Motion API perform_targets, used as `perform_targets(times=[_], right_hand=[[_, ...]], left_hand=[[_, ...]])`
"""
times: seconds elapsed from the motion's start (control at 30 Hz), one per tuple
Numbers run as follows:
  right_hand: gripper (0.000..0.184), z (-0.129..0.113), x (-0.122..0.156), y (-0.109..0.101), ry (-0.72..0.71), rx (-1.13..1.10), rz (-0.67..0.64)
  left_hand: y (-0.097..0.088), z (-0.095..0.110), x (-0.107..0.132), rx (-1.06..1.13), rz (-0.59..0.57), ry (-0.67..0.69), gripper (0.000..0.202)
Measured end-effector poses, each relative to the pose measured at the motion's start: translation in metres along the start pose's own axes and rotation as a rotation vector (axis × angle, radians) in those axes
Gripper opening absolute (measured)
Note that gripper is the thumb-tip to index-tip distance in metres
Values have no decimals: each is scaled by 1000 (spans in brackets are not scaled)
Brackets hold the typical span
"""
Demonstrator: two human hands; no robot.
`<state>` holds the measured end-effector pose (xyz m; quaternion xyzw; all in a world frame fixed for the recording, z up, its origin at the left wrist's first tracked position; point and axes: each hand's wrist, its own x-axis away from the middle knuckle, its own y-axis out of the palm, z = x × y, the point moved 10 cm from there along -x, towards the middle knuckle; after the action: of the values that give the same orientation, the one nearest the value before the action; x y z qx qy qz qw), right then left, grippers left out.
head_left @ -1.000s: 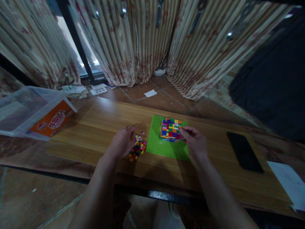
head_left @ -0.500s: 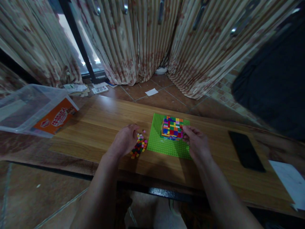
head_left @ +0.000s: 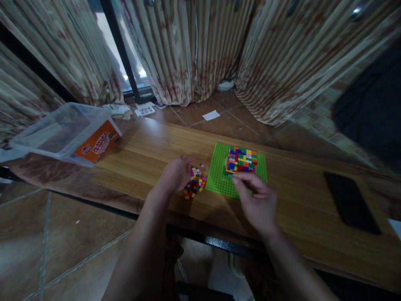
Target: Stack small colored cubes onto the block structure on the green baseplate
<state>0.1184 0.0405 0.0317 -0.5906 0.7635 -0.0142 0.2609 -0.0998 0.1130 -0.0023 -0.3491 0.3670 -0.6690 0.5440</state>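
On a green baseplate (head_left: 217, 167) stands a block of many-coloured toy bricks (head_left: 241, 159), stacked in several layers. My right hand (head_left: 257, 198) is just in front of the block, over the baseplate. Its thumb and forefinger press together in a pinch; whatever is between them is too small to make out. Left of the baseplate lies a pile of small loose bricks (head_left: 196, 184). Beside its left edge, my left hand (head_left: 175, 175) has bent fingers slightly apart, their tips partly hidden, and no brick shows in them.
A clear plastic box (head_left: 67, 133) with an orange label stands at the table's left end. Toward the right end lies a black phone-like slab (head_left: 351, 202). Striped curtains (head_left: 194, 50) hang beyond the wooden table (head_left: 140, 154), and a white paper (head_left: 211, 115) is on the floor.
My right hand has moved from the block's right side to its front, near the left corner. My left hand stays by the pile, its fingers slightly farther apart. The view has shifted.
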Motion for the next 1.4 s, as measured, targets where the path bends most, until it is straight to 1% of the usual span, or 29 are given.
perform_targets(times=[0.07, 0.1, 0.17, 0.27, 0.4, 0.57, 0.73, 0.87, 1.07, 1.27, 1.4], right_hand=[[12, -6, 13, 28, -71, 45, -181], [14, -8, 19, 39, -104, 69, -250], [18, -10, 28, 59, -160, 124, -347], [21, -9, 34, 78, -224, 186, -405], [22, -6, 36, 92, -293, 219, -416], [21, -4, 38, 100, -324, 319, -426], [14, -1, 34, 97, -273, 319, -381], [10, 0, 31, 96, -241, 298, -350], [14, -3, 33, 98, -272, 314, -358], [14, -5, 34, 98, -301, 349, -336], [16, -7, 35, 98, -301, 338, -339]], left_hand=[[0, 0, 0, -1, 5, 4, 40], [0, 1, -1, -2, 6, 6, 41], [0, 0, -1, -6, 5, 4, 40], [0, -1, -1, -10, 1, -5, 39], [-2, -2, 0, 4, 3, -8, 39], [-5, -5, 1, 17, -10, -18, 36], [-7, -7, 3, 20, -11, -38, 36], [-7, -5, 3, 24, -19, -20, 34], [-8, -6, 3, -2, -13, -33, 33], [-8, -6, 3, 10, -4, -35, 32], [-7, -5, 3, -8, -17, -30, 33]])
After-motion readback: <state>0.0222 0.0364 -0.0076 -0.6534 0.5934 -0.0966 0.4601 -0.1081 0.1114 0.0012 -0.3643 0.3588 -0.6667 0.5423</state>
